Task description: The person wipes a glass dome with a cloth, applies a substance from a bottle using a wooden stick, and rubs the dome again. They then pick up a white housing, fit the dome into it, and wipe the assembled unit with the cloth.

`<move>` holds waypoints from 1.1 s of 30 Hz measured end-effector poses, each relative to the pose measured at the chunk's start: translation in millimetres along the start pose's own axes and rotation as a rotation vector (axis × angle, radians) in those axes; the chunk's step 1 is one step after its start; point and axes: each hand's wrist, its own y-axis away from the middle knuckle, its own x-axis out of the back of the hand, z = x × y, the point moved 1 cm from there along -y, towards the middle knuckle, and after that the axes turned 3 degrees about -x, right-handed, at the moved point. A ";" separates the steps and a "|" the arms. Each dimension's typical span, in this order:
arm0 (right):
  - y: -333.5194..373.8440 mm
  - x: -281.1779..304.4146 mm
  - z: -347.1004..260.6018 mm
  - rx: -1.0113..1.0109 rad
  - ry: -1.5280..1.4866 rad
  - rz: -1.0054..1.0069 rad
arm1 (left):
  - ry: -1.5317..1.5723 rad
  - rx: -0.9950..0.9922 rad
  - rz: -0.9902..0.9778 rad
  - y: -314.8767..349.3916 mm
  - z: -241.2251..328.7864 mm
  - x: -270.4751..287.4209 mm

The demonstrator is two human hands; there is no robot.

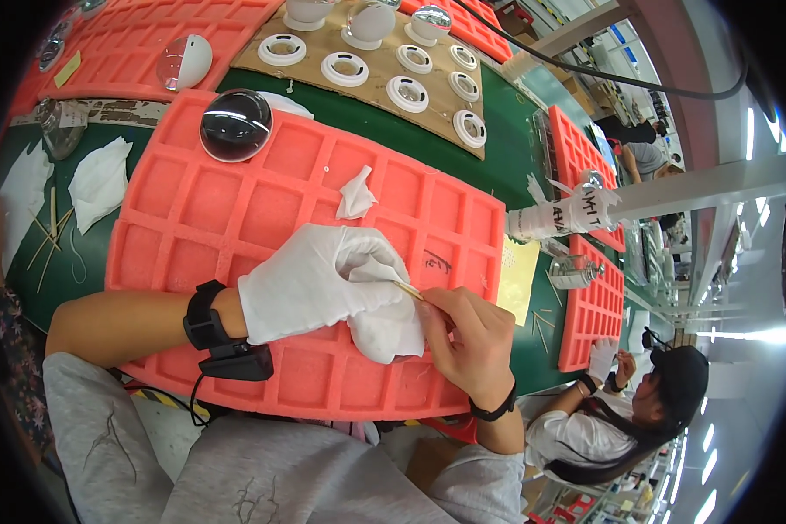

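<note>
My left hand point(301, 284), in a white glove, is closed on a crumpled white cloth point(384, 327) that hangs below its fingers. My right hand point(472, 336) is bare and pinches a thin wooden stick point(408, 290), whose far end meets the cloth. Whether something lies inside the cloth is hidden. Both hands are above a pink foam tray point(358, 150) divided into square pockets. On the tray's far left corner sits a glossy dark ball point(236, 127) with a clear rim. A small crumpled white scrap point(355, 194) rests in a pocket beyond my left hand.
Beyond the tray, a cardboard sheet point(371, 109) carries white rings and white-and-clear globes. Loose wooden sticks point(52, 214) and white cloths point(100, 183) lie at left. Yellow paper point(517, 279) and a taped post point(568, 214) stand right. A co-worker point(620, 419) sits at far right.
</note>
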 end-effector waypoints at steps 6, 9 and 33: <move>-0.7 -4.8 -1.7 0.036 0.036 0.049 | -0.059 0.029 -0.018 1.0 7.1 0.2; -1.9 -5.7 -3.3 0.045 0.059 0.052 | -0.078 -0.033 -0.010 0.9 2.2 -0.6; 18.2 50.0 32.6 -0.093 0.112 0.017 | -0.270 -0.130 0.060 0.7 7.5 1.1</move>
